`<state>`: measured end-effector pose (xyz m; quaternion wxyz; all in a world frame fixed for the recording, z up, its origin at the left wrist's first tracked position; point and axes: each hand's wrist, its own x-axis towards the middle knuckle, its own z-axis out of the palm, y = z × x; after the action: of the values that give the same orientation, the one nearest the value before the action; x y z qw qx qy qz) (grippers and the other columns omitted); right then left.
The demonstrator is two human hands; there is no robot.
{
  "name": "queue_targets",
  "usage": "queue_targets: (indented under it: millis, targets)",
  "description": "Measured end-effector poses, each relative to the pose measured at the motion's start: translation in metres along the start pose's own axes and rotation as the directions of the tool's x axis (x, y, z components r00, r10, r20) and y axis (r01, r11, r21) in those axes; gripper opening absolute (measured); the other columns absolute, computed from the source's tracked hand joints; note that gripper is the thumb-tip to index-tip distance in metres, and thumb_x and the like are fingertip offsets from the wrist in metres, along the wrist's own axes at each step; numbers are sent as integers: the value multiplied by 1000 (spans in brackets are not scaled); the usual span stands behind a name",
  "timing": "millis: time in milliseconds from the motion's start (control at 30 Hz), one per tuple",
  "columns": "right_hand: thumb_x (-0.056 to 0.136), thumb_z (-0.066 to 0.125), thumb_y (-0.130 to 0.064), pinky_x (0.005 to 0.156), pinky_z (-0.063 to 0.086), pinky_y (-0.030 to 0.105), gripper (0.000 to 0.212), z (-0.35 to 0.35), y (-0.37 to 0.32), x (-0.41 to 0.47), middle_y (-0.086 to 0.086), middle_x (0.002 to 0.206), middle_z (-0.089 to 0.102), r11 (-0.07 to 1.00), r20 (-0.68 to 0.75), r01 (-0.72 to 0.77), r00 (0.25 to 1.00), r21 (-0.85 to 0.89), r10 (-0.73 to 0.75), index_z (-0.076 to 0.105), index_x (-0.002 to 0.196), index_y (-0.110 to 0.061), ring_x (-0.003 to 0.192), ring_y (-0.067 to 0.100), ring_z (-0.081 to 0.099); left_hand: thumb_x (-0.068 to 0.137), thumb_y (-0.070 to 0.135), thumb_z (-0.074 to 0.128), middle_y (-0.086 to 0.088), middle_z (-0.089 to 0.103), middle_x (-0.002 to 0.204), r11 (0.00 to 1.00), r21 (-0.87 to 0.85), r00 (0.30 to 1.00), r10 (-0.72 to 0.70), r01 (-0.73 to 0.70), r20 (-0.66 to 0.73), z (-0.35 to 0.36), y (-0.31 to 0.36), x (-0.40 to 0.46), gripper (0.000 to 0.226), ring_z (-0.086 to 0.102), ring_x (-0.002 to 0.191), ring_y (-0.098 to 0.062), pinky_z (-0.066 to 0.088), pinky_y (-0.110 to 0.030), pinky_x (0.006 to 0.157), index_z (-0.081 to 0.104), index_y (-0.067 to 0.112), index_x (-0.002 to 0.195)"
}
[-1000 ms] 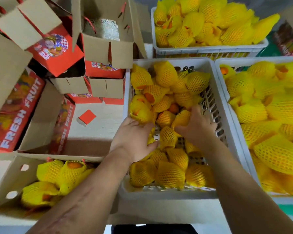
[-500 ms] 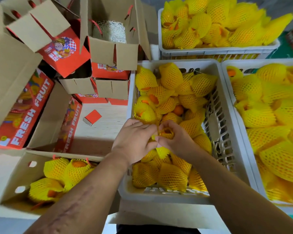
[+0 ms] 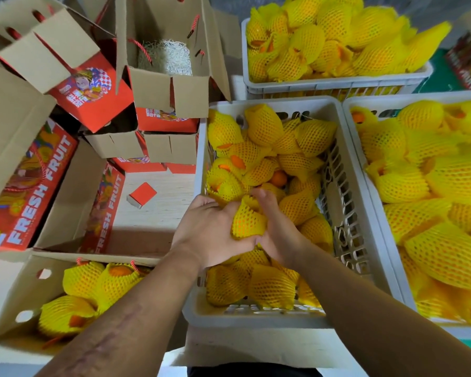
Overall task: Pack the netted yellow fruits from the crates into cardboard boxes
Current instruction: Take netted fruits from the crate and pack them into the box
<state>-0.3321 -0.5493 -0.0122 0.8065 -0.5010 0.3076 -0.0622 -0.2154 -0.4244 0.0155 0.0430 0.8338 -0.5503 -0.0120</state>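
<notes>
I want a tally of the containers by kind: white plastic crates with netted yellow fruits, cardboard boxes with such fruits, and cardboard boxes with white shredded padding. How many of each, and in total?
White plastic crates holding netted yellow fruits: 3
Fruit-filled brown cardboard box: 1
Padding-filled brown cardboard box, with white shredded padding: 1
Total: 5

left hand [image 3: 210, 229]: bare, no glove, ring or watch
right hand [image 3: 279, 232]: bare, no glove or ring
left forearm [image 3: 125, 322]: bare, no sleeve in view, long raised scar line running toward 7 o'clock
right forearm [image 3: 378, 317]: bare, no sleeve, unmarked
clothing: dark strip at 6 o'clock edge, unclear
</notes>
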Motion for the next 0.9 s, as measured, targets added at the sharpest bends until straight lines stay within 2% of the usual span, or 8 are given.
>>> queue_targets:
  millis: [100, 167, 267, 333, 533, 700, 800, 900]
  targets:
    - [98, 53, -46, 114, 36, 45, 60, -27, -6, 14, 4, 154, 39, 862, -203, 141, 942, -486, -269, 39, 152, -23, 142, 23, 38, 75, 93, 42, 6, 71, 82, 1000, -16, 999, 14, -14, -43, 4, -1, -1, 77, 64, 98, -19, 25, -26, 100, 56, 31, 119]
    - [98, 58, -27, 119, 29, 51, 67, -58, -5, 27, 8, 159, 32, 467, -178, -12, 933, -884, -313, 29, 158, -21, 145, 32, 31, 75, 95, 39, 7, 71, 84, 999, -34, 999, 8, -10, -46, 4, -1, -2, 79, 63, 100, -20, 34, -29, 103, 53, 31, 120]
    - [88, 66, -19, 120, 22, 55, 85, -80, 11, 33, 14, 159, 22, -47, -231, -235, 970, -971, -81, 18, 158, -24, 144, 42, 23, 75, 96, 37, 8, 69, 84, 998, -66, 999, -10, 7, -39, 3, -2, -4, 83, 60, 102, -21, 43, -32, 99, 50, 30, 123]
    - [80, 72, -15, 117, 24, 52, 88, -83, 23, 34, 17, 151, 23, -129, -279, -288, 957, -949, -85, 24, 153, -24, 140, 42, 25, 74, 95, 40, 9, 69, 83, 997, -75, 997, -12, 7, -70, 3, -2, -4, 81, 60, 99, -20, 44, -31, 95, 48, 29, 121]
    - [75, 80, -54, 114, 27, 48, 96, -87, 11, 29, 17, 150, 27, -67, -379, -401, 899, -913, -221, 30, 146, -14, 141, 39, 25, 69, 96, 45, 11, 70, 95, 979, -204, 999, 2, -11, -45, 1, -3, -2, 73, 61, 96, -15, 35, -29, 101, 43, 37, 112]
    - [78, 85, -39, 78, 52, 40, 76, -58, -30, -9, 7, 120, 56, 630, -303, -46, 902, -775, -307, 39, 136, -21, 108, 30, 60, 65, 104, 36, 7, 67, 92, 945, -326, 995, -60, 33, -75, -3, -6, -4, 84, 59, 103, -26, 47, -35, 80, 46, 44, 122]
    - [82, 85, -32, 73, 61, 36, 66, -15, -40, -38, 9, 127, 66, 946, -272, 88, 946, -311, -177, 52, 139, -23, 107, 28, 69, 72, 94, 51, 6, 68, 100, 819, -572, 995, -91, 47, -48, -9, -8, -10, 72, 64, 101, -20, 57, -41, 82, 56, 42, 121]
    - [88, 72, -21, 93, 55, 56, 59, 27, -33, -60, 19, 133, 66, 944, -169, 128, 983, 303, -79, 53, 144, -15, 118, 41, 66, 76, 70, 66, 19, 69, 107, 497, -867, 960, -257, 30, -114, -15, -4, -32, 45, 66, 101, -1, 58, -34, 86, 58, 52, 117]
